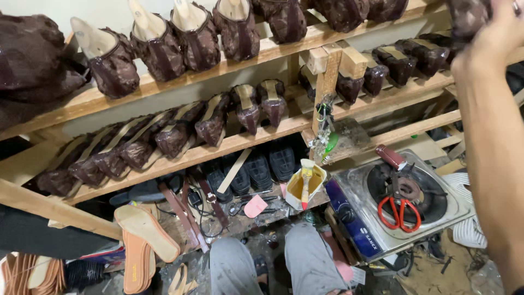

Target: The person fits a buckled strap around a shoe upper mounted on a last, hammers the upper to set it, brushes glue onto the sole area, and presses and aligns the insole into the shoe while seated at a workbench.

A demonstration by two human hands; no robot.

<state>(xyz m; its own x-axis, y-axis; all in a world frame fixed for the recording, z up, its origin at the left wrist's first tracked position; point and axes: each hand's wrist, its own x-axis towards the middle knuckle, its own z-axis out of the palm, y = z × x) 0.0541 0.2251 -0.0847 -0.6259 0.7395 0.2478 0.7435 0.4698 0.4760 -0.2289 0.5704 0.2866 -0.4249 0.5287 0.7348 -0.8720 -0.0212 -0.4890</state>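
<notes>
My right hand (494,38) is raised at the top right, its fingers closed on a dark brown patterned shoe upper (466,16) at the end of the top shelf. My forearm runs down the right edge of the view. My left hand is out of sight. A large dark brown shoe (33,60) fills the top left corner close to the camera; what holds it is hidden. Rows of similar brown shoe uppers on wooden lasts (158,49) line the wooden shelves (256,54).
Below the shelves stand a metal gas stove (436,218) with red scissors (400,212) on its burner, a yellow glue tin with a brush (305,183), black soles (256,169), tan sandal soles (142,240) and my grey-trousered knees (273,262).
</notes>
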